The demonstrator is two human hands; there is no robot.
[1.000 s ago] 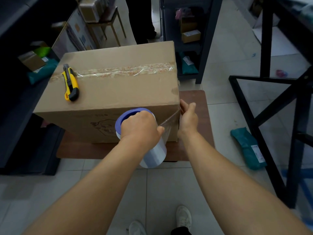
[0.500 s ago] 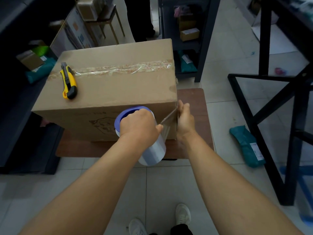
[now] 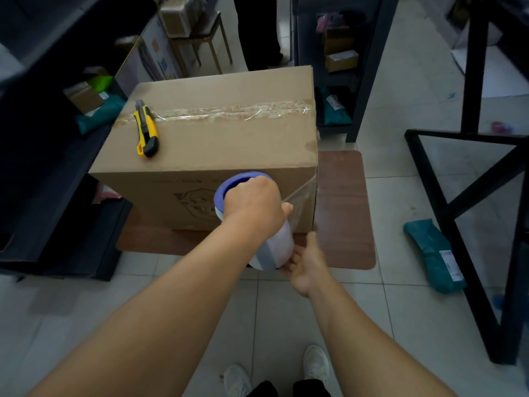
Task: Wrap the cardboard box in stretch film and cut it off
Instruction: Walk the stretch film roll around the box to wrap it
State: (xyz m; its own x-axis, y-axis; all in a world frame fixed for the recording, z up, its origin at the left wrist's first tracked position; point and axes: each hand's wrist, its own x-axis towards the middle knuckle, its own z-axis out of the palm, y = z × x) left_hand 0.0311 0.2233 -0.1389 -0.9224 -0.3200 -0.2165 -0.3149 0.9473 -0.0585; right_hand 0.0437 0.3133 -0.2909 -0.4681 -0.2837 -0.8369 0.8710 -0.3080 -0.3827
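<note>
big brown cardboard box (image 3: 217, 144) | left hand (image 3: 253, 206) grips white stretch film roll (image 3: 276, 247) in front | right hand (image 3: 307, 263) fingers loose, touching roll's bottom

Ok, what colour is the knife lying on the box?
Yellow and black; the knife shows best in the head view, on the cardboard box.

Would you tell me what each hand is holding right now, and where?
The left hand grips the stretch film roll around its upper end. The right hand touches the roll's lower end; its grip cannot be told.
</note>
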